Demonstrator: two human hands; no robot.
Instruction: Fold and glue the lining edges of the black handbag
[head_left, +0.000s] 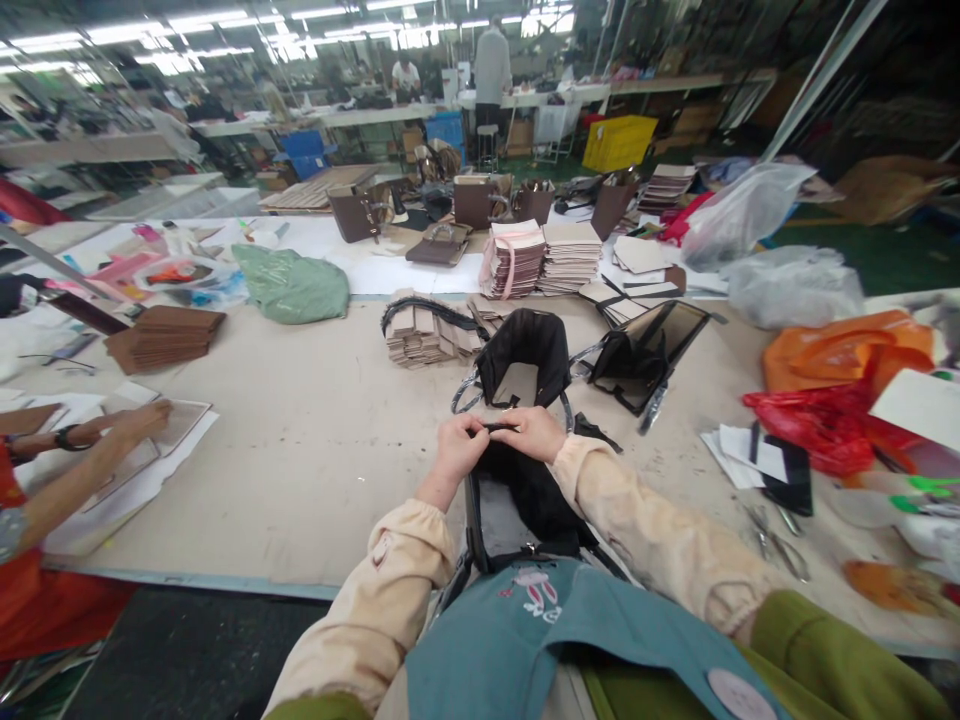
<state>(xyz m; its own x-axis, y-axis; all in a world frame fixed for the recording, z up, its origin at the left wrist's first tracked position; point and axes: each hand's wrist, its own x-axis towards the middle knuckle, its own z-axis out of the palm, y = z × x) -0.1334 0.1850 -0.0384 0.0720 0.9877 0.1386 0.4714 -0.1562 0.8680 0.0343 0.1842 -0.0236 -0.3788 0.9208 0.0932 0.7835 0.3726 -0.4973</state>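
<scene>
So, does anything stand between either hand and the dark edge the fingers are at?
Nothing visible does. The left hand and right hand both pinch the dark edge directly. The open black bag piece lies just beyond the hands, not between them and that edge.
</scene>
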